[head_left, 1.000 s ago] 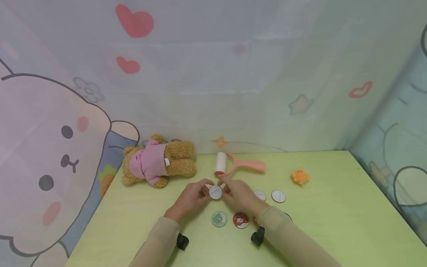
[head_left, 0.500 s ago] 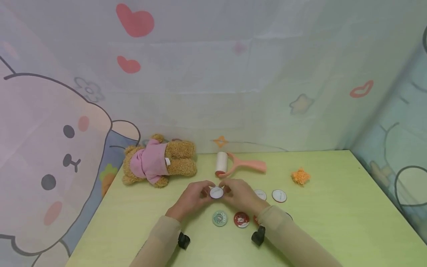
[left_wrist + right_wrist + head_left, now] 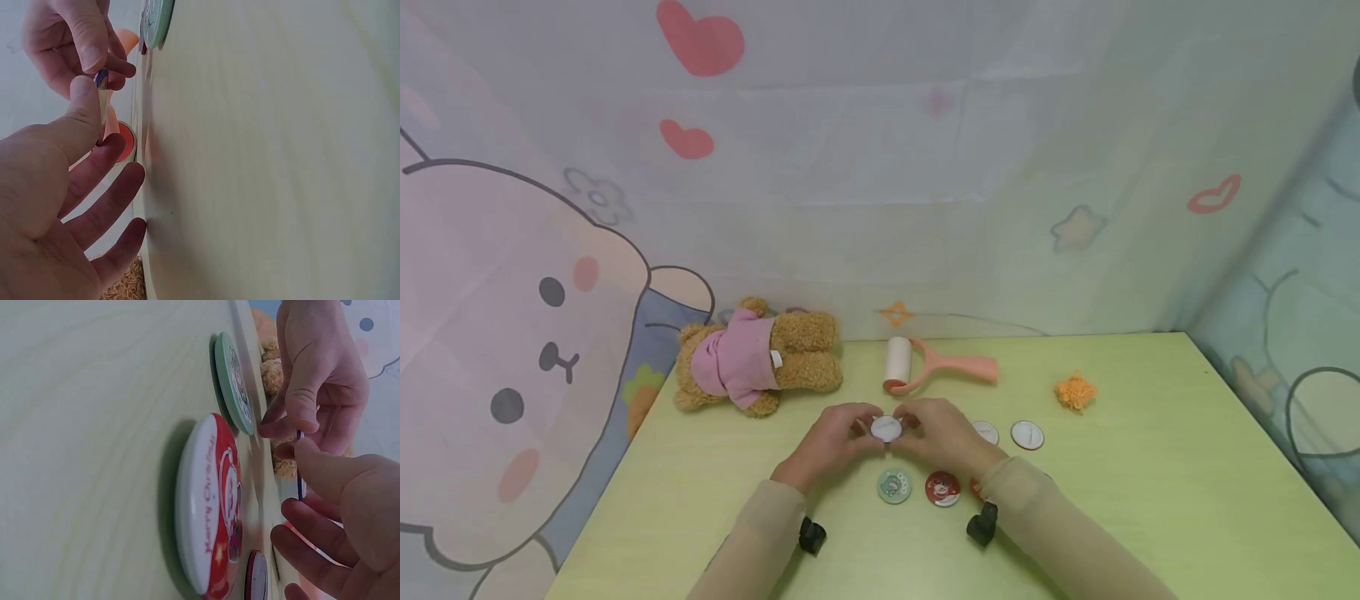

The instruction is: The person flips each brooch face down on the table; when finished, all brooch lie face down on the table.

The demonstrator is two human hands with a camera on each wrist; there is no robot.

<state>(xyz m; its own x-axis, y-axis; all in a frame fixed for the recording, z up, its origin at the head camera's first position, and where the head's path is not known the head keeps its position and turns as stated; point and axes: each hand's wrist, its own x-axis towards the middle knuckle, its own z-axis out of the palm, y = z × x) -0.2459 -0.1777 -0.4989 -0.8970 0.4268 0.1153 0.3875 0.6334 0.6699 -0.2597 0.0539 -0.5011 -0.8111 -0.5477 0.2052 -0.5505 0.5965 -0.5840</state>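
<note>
Tipped the white badge (image 3: 886, 428) flatter than earlier; pinching it with fingers (image 3: 94, 172) of left hand (image 3: 835, 439) and right hand (image 3: 946, 437), over the bench (image 3: 1150, 500) (far side of the green badge (image 3: 895, 486), near side of the roller (image 3: 940, 364)).

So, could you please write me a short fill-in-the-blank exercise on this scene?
1. In the head view, the teddy bear lies to the ____ of the roller.
2. There, the visible face of the held badge, between left hand and right hand, is coloured ____.
3. The leftmost badge lying on the table is coloured ____.

Missing words: left; white; green.
</note>
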